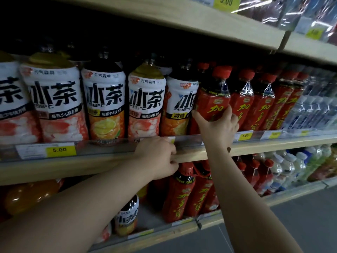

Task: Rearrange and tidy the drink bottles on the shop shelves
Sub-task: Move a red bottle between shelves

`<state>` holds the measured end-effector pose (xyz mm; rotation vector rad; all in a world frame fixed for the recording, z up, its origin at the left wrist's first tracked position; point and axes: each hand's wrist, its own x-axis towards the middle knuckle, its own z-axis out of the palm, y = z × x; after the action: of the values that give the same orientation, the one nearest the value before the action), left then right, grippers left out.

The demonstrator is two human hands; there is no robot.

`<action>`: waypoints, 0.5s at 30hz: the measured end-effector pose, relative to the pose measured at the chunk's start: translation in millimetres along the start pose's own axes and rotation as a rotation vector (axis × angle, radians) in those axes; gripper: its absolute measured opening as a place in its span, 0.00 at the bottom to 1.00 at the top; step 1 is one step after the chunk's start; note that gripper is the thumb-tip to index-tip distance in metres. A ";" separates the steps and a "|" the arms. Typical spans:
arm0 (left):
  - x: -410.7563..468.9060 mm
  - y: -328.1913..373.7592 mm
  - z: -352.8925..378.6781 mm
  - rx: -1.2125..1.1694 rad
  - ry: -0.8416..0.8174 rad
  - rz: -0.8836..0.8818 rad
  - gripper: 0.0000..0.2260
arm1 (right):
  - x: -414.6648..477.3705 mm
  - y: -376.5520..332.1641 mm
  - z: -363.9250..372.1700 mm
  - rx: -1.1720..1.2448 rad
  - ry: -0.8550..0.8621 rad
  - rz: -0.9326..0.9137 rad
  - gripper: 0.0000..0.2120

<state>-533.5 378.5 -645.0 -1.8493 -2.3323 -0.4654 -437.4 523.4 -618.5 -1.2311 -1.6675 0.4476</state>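
The right hand [218,123] grips a red-labelled bottle [213,99] that stands at the front of the middle shelf [255,148], thumb spread to its left side and fingers wrapped round its right. This bottle has a red cap and dark liquid showing at the neck. To its right stand more red bottles [262,103] of the same kind, then clear water bottles [313,110] at the far right. To its left runs a row of white-labelled tea bottles [54,99] (some dark at the shoulder, some amber). The left hand [156,156] rests on the shelf's front edge, fingers curled over it beside a clear price rail with a yellow tag [60,149]. On the lower shelf [182,229] stand further red-labelled bottles [179,192], pale bottles to the right and an orange drink bottle [27,198] to the left.
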 end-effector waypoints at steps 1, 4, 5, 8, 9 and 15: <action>-1.9 -1.1 0.9 -0.015 0.002 0.002 0.17 | -2.0 0.9 0.9 -0.007 0.006 -0.014 0.52; -7.0 -4.2 3.5 -0.062 0.024 0.012 0.18 | -9.5 6.1 4.2 -0.023 0.046 -0.089 0.52; -8.8 -5.6 4.2 -0.077 0.027 0.016 0.19 | -11.6 8.7 4.9 -0.018 0.050 -0.115 0.51; -14.8 -8.8 9.6 -0.116 0.030 0.029 0.23 | -20.9 19.4 6.8 0.013 0.021 -0.195 0.41; -17.7 -9.4 12.7 -0.130 0.035 0.038 0.25 | -28.2 23.7 7.2 0.023 0.017 -0.243 0.37; -31.7 -11.3 31.3 -0.037 0.096 0.105 0.32 | -91.0 53.7 12.7 0.084 -0.050 -0.521 0.18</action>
<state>-534.0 356.8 -685.5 -1.9094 -2.1676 -0.5735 -419.8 469.4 -708.5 -0.6880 -1.9078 0.2226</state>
